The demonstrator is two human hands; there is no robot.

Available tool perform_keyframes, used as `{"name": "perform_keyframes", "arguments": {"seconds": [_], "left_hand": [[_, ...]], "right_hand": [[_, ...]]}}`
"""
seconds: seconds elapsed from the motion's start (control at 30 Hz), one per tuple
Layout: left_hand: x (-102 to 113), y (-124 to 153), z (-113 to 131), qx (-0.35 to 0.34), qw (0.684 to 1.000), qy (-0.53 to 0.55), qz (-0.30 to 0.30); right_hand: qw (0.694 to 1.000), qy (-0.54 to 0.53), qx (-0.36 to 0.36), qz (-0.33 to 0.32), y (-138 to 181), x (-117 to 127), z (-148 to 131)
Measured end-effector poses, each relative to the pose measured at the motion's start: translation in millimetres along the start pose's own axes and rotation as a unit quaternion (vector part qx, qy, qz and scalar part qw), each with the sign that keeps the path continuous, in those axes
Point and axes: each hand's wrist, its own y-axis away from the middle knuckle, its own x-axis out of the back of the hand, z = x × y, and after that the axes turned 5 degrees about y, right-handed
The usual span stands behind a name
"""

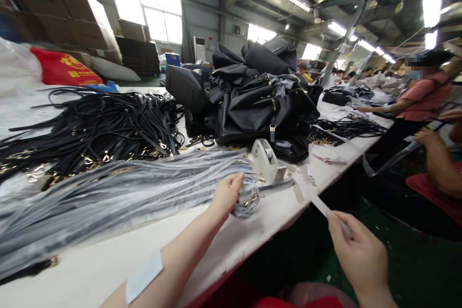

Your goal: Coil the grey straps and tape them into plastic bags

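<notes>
My left hand is closed on a coiled strap wrapped in clear plastic, with gold metal clips showing in the coil. Between thumb and fingers, my right hand pinches the end of a whitish strip of tape. That strip runs taut back toward the table edge, beside a white tape dispenser. Long plastic-wrapped straps lie side by side on the table to the left of my left hand. How the coil's ends are tucked is hidden by my fingers.
Behind the dispenser rises a pile of black bags. Loose black straps with gold clips heap at the left. More straps lie farther along the white table. Co-workers stand or sit along the right side.
</notes>
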Motion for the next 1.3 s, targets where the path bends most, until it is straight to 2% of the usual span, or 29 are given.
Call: {"name": "perform_keyframes", "arguments": {"seconds": [0.03, 0.07, 0.17, 0.23, 0.4, 0.5, 0.7, 0.93, 1.03, 1.17, 1.23, 1.3], "left_hand": [[-0.5, 0.1, 0.1, 0.007, 1.0, 0.009, 0.0], [-1.7, 1.1, 0.2, 0.012, 1.0, 0.014, -0.003], [-7.7, 8.3, 0.9, 0.011, 0.999, 0.011, -0.029], [-11.4, 15.0, 2.6, -0.002, 0.999, -0.003, -0.053], [-16.0, 30.8, 9.6, -0.06, 0.991, -0.044, -0.108], [-20.2, 36.8, 10.5, -0.082, 0.986, -0.056, -0.137], [-28.0, 42.0, 7.7, -0.064, 0.98, -0.048, -0.183], [-14.6, 36.9, 15.0, -0.037, 0.981, -0.068, -0.178], [-15.6, 38.5, 14.8, -0.032, 0.979, -0.056, -0.195], [-25.7, 45.5, 11.4, -0.003, 0.968, -0.006, -0.251], [-29.4, 47.6, 10.2, 0.004, 0.96, 0.024, -0.277], [-30.3, 47.7, 9.8, 0.003, 0.955, 0.044, -0.293]], "right_hand": [[0.998, -0.062, 0.032, 0.0, 10.0, 7.9, -9.5], [0.991, -0.115, 0.06, -0.026, 17.9, 13.7, -19.1], [0.969, -0.186, 0.098, -0.131, 28.3, 19.9, -43.6], [0.967, -0.176, 0.11, -0.146, 26.6, 18.1, -53.1], [0.973, -0.058, 0.192, -0.113, 17.4, 16.7, -61.1], [0.97, 0.002, 0.214, -0.115, 16.3, 21.7, -67.6], [0.971, 0.032, 0.206, -0.116, 18.5, 33.4, -82.1], [0.965, 0.042, 0.224, -0.127, 13.5, 51.0, -83.4], [0.962, 0.062, 0.236, -0.12, 11.9, 46.4, -88.0], [0.965, 0.072, 0.22, -0.123, 11.4, 28.7, -94.6], [0.969, 0.044, 0.188, -0.151, 10.3, 22.4, -93.9], [0.968, -0.03, 0.137, -0.208, 8.7, 22.0, -89.9]]}}
